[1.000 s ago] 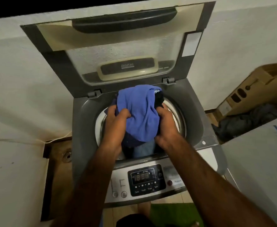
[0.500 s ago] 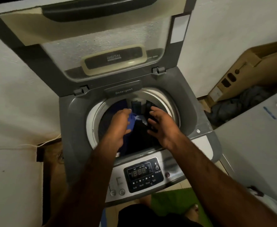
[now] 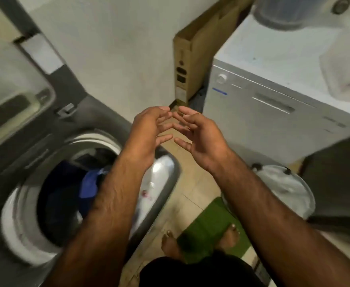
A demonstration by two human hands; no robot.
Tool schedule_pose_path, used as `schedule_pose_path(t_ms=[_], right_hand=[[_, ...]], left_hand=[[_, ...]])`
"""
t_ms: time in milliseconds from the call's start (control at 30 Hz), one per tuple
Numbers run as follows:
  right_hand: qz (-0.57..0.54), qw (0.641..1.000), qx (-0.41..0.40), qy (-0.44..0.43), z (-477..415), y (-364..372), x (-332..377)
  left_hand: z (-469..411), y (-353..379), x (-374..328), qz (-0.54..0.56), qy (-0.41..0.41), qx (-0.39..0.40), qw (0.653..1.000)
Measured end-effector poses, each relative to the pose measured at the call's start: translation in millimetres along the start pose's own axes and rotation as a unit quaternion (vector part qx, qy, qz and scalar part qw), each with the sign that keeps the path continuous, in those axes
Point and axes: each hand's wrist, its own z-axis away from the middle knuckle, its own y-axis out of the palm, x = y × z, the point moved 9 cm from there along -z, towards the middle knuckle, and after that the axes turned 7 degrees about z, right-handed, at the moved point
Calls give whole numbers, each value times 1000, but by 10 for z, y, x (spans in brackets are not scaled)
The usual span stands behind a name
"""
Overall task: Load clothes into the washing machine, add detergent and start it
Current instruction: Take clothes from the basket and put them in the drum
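Observation:
The grey top-loading washing machine (image 3: 8, 162) fills the left of the view, its lid (image 3: 14, 75) standing open. Inside the drum lie dark clothes and a blue garment (image 3: 90, 184). My left hand (image 3: 149, 131) and my right hand (image 3: 199, 135) are raised side by side to the right of the machine's corner, above the floor. Both are empty, palms facing each other, fingers spread and the fingertips nearly touching. The control panel is hidden behind my left forearm.
A white appliance (image 3: 273, 112) stands at the right with a blurred container (image 3: 279, 11) on top. A cardboard box (image 3: 192, 56) leans on the wall between the machines. A white basket (image 3: 284, 189) and a green mat (image 3: 209, 226) lie by my bare feet.
Both hands let go of the blue clothes in the drum and lifted out to the right. The view swung right, away from the machine.

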Motion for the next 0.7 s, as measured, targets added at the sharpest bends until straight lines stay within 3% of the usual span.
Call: schedule_pose_path(t_ms=[200, 433, 700], right_hand=[[-82, 990, -113, -34, 317, -1799, 218], [-143, 963, -228, -3, 653, -3680, -117], [-199, 922, -317, 102, 728, -5223, -1380]], left_hand=[[-112, 1729, 694, -93, -47, 114, 988], [-133, 3354, 1965, -192, -127, 192, 954], [-389, 4085, 3922, -298, -280, 211, 888]])
